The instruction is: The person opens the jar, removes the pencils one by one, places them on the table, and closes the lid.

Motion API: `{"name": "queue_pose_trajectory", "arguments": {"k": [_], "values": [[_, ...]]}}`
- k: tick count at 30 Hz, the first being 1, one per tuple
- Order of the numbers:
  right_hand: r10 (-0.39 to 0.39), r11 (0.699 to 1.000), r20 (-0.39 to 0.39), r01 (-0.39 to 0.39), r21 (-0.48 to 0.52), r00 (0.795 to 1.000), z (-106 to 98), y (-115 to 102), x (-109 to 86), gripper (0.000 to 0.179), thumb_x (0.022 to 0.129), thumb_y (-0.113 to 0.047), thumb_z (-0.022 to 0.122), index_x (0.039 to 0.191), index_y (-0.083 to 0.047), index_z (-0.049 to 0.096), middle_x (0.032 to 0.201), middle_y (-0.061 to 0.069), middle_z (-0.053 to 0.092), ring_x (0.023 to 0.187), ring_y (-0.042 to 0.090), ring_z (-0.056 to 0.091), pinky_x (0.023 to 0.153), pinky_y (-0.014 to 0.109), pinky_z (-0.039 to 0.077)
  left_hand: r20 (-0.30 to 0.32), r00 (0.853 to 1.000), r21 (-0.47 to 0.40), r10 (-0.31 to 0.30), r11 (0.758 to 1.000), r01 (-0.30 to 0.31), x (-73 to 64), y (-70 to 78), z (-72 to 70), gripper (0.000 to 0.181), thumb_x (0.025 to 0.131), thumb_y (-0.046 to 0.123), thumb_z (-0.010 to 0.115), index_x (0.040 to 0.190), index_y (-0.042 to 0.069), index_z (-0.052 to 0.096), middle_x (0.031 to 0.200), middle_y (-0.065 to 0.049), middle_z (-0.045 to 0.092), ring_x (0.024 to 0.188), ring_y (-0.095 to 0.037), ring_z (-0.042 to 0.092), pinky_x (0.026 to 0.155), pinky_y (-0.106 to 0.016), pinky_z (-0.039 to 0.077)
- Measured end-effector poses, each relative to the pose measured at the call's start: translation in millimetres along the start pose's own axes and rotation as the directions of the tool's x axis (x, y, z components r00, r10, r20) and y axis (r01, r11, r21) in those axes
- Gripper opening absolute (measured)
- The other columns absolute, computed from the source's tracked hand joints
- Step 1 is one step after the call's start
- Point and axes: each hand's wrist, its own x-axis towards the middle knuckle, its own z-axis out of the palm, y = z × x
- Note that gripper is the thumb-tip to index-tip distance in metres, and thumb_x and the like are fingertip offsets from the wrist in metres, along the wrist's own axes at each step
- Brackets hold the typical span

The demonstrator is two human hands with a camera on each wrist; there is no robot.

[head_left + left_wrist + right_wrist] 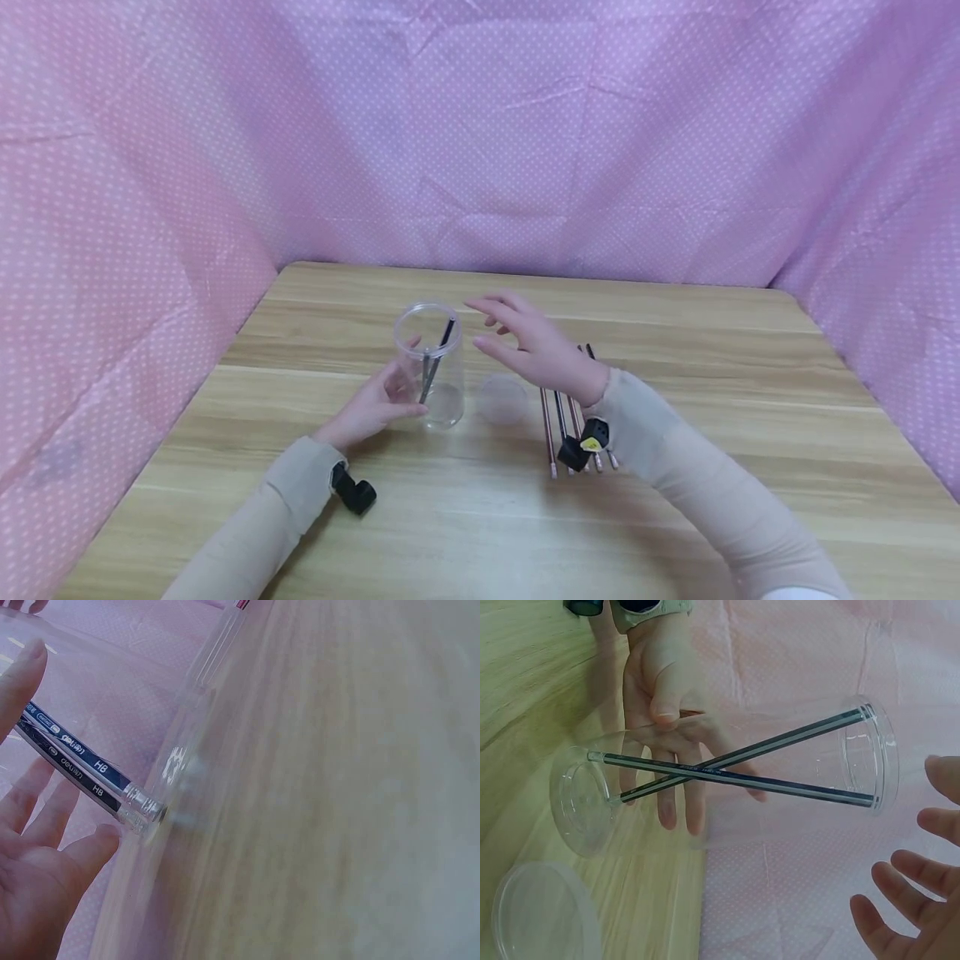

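Observation:
My left hand [371, 408] grips a clear plastic jar [444, 404] from its left side, thumb and fingers around the wall. Inside lean two dark striped pencils [780, 746], crossing each other in the right wrist view. Their silver eraser ends [142, 806] point down at the jar's bottom, and HB lettering shows on them in the left wrist view. My right hand [540, 337] is held in the air just right of the jar's rim, fingers extended and holding nothing.
A round translucent lid [502, 398] lies on the wooden table [465, 533], right of the jar. Several more pencils [547, 425] lie side by side under my right wrist. Pink dotted cloth [510, 150] hangs around the table's back and sides.

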Motion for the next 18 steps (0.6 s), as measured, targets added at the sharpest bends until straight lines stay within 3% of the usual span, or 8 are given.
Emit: {"name": "queue_pose_trajectory", "arguments": {"k": [9,18], "values": [[-0.075,0.985,0.053,0.082,-0.154,0.996,3,-7,6.3,0.045,0.095,-0.024,0.057,0.136,-0.007,0.051,0.130,0.011,0.049,0.117,0.023,0.050,0.098,0.039,0.048,0.004,1.000,-0.004,-0.003,1.000,0.003,-0.1,1.1,0.3,0.101,0.079,0.005,0.073,0.153,0.024,0.008,0.153,-0.016,0.029,0.138,-0.038,0.030,0.113,-0.058,0.023],[-0.103,0.960,0.066,0.117,-0.253,0.992,6,-10,12.4,0.044,0.097,-0.028,0.052,0.138,-0.010,0.049,0.129,0.010,0.051,0.115,0.022,0.052,0.100,0.039,0.047,-0.002,1.000,0.020,-0.021,1.000,0.021,-0.1,2.1,-0.5,0.099,0.080,0.007,0.073,0.153,0.031,0.010,0.152,-0.016,0.031,0.137,-0.039,0.032,0.113,-0.058,0.023]]}}
